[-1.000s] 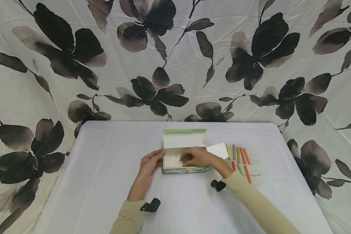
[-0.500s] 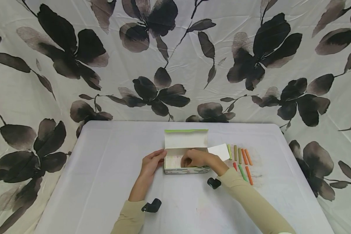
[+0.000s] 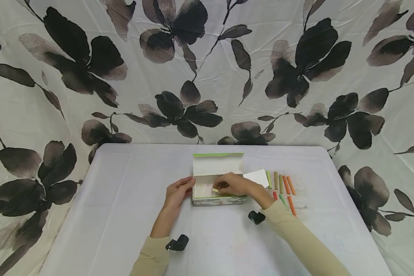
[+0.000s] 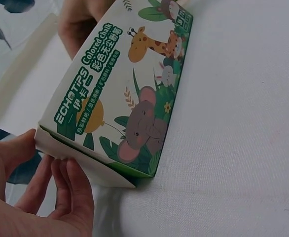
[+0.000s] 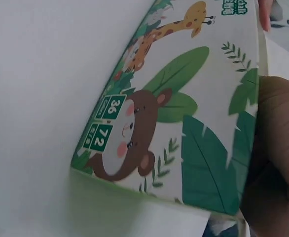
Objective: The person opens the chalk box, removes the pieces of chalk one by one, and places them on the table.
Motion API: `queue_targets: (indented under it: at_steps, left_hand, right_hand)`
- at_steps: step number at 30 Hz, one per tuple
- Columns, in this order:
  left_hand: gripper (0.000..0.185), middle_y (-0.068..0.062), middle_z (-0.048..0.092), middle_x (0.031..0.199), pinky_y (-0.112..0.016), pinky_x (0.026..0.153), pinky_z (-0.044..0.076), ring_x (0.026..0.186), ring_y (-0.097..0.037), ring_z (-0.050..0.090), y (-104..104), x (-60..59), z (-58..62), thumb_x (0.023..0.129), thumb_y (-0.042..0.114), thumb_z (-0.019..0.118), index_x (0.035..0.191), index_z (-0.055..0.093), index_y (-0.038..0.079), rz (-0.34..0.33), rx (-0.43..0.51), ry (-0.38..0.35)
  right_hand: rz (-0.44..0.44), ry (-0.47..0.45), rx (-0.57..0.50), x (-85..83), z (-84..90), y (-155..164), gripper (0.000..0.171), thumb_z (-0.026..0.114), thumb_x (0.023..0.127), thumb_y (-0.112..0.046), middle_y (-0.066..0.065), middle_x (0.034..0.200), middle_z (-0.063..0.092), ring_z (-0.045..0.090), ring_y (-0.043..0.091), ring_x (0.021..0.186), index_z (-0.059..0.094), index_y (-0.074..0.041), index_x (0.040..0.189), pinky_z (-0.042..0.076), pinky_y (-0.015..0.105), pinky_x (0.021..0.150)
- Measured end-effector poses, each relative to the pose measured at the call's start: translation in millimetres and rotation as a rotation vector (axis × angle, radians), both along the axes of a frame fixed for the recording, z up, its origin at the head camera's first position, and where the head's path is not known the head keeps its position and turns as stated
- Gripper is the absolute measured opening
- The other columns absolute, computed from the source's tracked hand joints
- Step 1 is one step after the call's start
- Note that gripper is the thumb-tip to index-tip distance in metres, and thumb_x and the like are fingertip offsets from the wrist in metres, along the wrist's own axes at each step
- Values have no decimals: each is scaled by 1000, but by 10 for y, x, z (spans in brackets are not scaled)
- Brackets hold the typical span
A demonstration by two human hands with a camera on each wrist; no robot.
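An opened box of colored chalk stands on the table with its lid raised at the back. At its left end my left hand grips the corner, thumb on the rim and fingers against the side flap. Over the right half of the box my right hand has curled fingers, pinching a pale yellow chalk stick whose end shows at the fingertips. Animal drawings cover the box front in the left wrist view. In the right wrist view the box wall hides my right fingertips.
Right of the box, chalk sticks lie in two rows: green, olive and orange at the back, red, green and orange in front. The box's white right flap sticks out near them. A floral cloth hangs behind the table.
My right hand dipped into the box, then rose slightly, and the pale yellow chalk end now shows at its fingertips. My left hand keeps its place on the box.
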State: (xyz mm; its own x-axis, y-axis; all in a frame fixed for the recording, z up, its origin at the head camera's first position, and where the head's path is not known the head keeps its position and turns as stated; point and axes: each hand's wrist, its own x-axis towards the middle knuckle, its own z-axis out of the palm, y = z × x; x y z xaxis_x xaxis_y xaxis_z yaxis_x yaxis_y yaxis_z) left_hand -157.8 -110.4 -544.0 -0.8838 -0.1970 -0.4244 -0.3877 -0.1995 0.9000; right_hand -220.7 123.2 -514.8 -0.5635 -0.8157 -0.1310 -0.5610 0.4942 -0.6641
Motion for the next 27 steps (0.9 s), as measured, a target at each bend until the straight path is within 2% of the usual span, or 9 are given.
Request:
queue_targets:
  at_steps: [5, 11, 22, 27]
  left_hand:
    - [41, -5, 71, 102, -19, 74, 55, 82, -11, 64, -11, 1, -6, 93, 18, 78, 126, 69, -4, -6, 1, 2]
    - [42, -7, 71, 105, -19, 75, 55, 82, -11, 64, -5, -8, -3, 93, 20, 78, 127, 68, -2, -25, -7, -3]
    - [40, -5, 71, 103, -20, 75, 54, 88, -16, 64, 11, 0, 10, 93, 19, 79, 127, 69, -1, -26, -18, -8]
    - [40, -3, 72, 101, -21, 77, 55, 88, -16, 65, 8, -5, 4, 93, 19, 79, 127, 70, -1, -20, -15, -10]
  right_hand:
    - [-17, -9, -83, 24, 86, 85, 18, 71, 97, -5, 6, 102, 72, 65, 11, 92, 73, 0, 114, 56, 25, 83]
    - [-111, -23, -160, 53, 218, 243, 23, 73, 97, -9, 6, 106, 73, 68, 15, 96, 72, -1, 118, 58, 26, 85]
    - [-222, -14, -322, 89, 341, 619, 23, 77, 93, -7, 5, 100, 72, 68, 16, 90, 72, 1, 114, 59, 32, 83]
    - [-296, -78, -353, 136, 415, 779, 26, 76, 93, -8, 6, 101, 73, 70, 18, 90, 71, 3, 117, 59, 32, 78]
